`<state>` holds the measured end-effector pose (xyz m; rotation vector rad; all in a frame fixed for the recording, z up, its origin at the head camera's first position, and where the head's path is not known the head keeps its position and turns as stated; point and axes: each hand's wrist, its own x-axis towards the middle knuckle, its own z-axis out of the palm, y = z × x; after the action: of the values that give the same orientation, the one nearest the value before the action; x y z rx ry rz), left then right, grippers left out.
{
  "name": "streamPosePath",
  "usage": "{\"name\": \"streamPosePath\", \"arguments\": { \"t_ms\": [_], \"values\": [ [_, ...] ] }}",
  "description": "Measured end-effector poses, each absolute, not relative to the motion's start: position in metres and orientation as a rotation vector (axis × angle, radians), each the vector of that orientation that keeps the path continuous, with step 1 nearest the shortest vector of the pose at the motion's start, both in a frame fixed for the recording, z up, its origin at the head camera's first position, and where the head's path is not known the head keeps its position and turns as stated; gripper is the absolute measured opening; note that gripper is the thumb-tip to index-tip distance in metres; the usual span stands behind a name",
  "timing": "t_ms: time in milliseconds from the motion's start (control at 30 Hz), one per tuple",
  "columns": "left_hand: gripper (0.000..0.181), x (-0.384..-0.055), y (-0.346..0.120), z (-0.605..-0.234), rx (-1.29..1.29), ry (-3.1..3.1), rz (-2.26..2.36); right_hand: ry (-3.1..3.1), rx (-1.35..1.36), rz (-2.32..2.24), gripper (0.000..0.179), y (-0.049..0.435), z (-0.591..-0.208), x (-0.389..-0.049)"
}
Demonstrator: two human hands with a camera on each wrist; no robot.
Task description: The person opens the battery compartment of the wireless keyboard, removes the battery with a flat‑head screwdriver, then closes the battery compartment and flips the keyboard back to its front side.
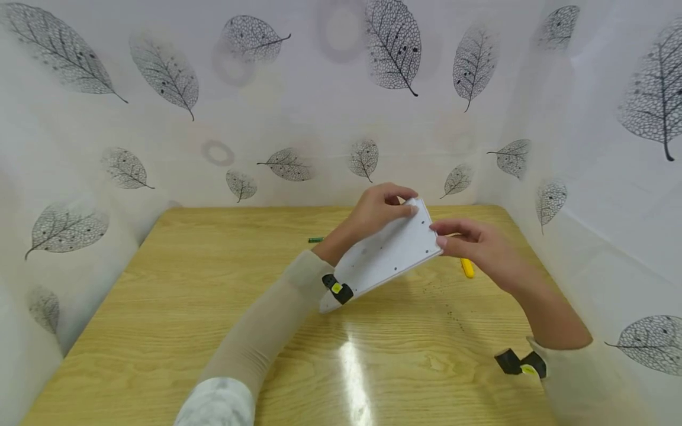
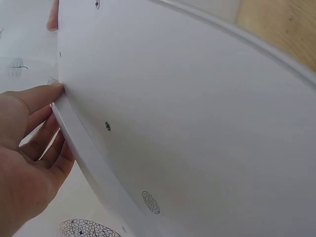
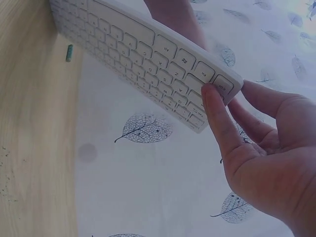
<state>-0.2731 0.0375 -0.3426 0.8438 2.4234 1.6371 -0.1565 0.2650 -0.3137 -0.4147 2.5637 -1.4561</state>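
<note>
A white keyboard [image 1: 391, 251] is tilted up over the table, its underside with small screws towards the head camera. My left hand [image 1: 380, 207] grips its far edge, thumb on the underside. In the left wrist view, the thumb and fingers of the left hand [image 2: 32, 148] meet at the keyboard's edge [image 2: 86, 148]. At the right end, my right hand [image 1: 474, 242] pinches the corner between thumb and fingers. From the right wrist, the keys of the keyboard [image 3: 143, 61] show, and a fingertip of the right hand [image 3: 266, 133] presses near the Ctrl key.
A small green battery [image 1: 315, 239] lies on the wooden table [image 1: 224, 284] behind the left arm. Beyond the right hand lies a yellow object [image 1: 467, 268], partly covered. Dark specks [image 1: 454, 313] are scattered on the table. A leaf-patterned white curtain [image 1: 319, 118] surrounds the sides and back.
</note>
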Motion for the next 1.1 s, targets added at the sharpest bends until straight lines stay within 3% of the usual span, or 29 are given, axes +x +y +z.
{"name": "streamPosePath", "arguments": {
  "t_ms": [233, 667, 1100],
  "values": [
    [0.033, -0.267, 0.036, -0.325, 0.803, 2.446, 1.724, 2.562, -0.541, -1.488, 0.038, 0.262, -0.287, -0.156],
    [0.031, -0.259, 0.027, -0.31, 0.832, 2.305, 2.052, 2.797, -0.391, -1.219, 0.035, 0.248, -0.247, -0.15],
    [0.03, -0.258, 0.017, -0.316, 0.916, 2.344, 2.072, 2.743, -0.431, -1.321, 0.037, 0.229, -0.247, -0.15]
  ]
}}
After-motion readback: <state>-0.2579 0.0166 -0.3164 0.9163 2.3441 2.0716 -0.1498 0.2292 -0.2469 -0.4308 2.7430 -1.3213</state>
